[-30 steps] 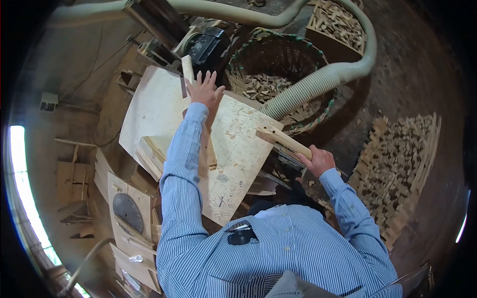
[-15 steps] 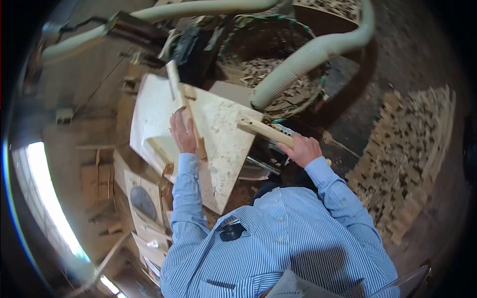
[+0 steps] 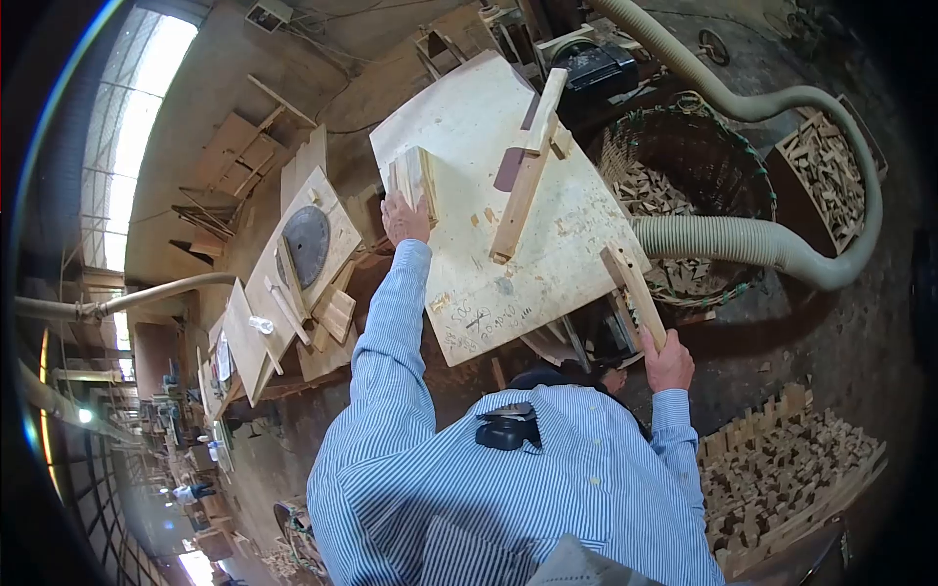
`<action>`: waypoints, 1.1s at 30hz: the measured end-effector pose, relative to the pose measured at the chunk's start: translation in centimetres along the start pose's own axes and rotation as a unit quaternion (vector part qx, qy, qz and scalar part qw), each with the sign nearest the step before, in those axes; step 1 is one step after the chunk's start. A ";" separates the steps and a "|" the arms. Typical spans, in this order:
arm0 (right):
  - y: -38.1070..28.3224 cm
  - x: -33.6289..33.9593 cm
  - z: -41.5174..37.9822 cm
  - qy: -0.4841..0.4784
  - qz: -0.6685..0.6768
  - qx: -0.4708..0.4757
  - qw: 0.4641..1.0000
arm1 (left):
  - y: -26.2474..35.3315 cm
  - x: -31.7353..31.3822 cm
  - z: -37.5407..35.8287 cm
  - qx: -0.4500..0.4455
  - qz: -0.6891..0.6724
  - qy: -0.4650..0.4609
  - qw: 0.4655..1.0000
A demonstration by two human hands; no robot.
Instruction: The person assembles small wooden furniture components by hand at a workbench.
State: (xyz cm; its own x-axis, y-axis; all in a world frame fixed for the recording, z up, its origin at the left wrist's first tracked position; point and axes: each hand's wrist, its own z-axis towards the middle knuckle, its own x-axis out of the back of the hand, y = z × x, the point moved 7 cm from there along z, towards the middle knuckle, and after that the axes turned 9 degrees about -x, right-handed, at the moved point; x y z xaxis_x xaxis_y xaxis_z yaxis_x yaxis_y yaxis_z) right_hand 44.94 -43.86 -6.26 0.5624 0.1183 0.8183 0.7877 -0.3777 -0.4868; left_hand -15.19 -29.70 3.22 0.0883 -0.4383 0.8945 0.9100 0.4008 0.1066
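My left hand (image 3: 405,219) reaches over the pale tabletop (image 3: 469,127), its fingers stretched out and touching the near end of a small stack of wooden pieces (image 3: 420,181). My right hand (image 3: 669,363) is closed around the lower end of a wooden bar (image 3: 637,296) with small holes in it. The bar's far end rests by the tabletop's right edge. Between the hands, a long wooden guide strip (image 3: 529,176) lies slanted across the tabletop, with a dark reddish patch (image 3: 509,170) beside it.
Behind the right corner stands a wicker basket (image 3: 728,146) of wood offcuts, crossed by a ribbed hose (image 3: 718,240). A dark motor (image 3: 586,70) sits beyond the tabletop. Stacked wooden pieces (image 3: 791,469) are at lower right. A bench with a round grey disc (image 3: 306,241) is at left.
My left hand has left the guide strip and moved left to the stacked pieces. The right hand still holds the bar. The view has turned leftward.
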 end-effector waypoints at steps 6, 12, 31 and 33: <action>-0.3 -0.2 0.1 0.012 -0.020 -0.014 1.000 | 0.5 -1.7 -1.2 -0.050 0.017 -0.082 0.995; -0.4 -0.5 0.1 0.017 -0.019 -0.029 0.999 | -2.4 -2.7 -1.3 0.026 -0.185 -0.030 0.982; -0.7 -0.6 0.2 0.047 -0.018 -0.008 0.999 | -10.4 -2.4 1.6 -0.119 -0.252 -0.084 0.957; -0.8 -0.6 0.2 0.056 -0.012 -0.006 0.998 | -10.7 -2.6 2.4 -0.031 -0.336 -0.060 0.939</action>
State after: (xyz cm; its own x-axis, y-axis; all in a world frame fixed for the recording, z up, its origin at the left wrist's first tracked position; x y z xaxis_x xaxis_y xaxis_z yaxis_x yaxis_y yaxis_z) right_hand 44.02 -43.46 -6.43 0.5115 0.0251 0.8589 0.7975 -0.3862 -0.4636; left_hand -26.11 -30.95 0.79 -0.5578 -0.4798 0.6773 0.7660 0.0167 0.6427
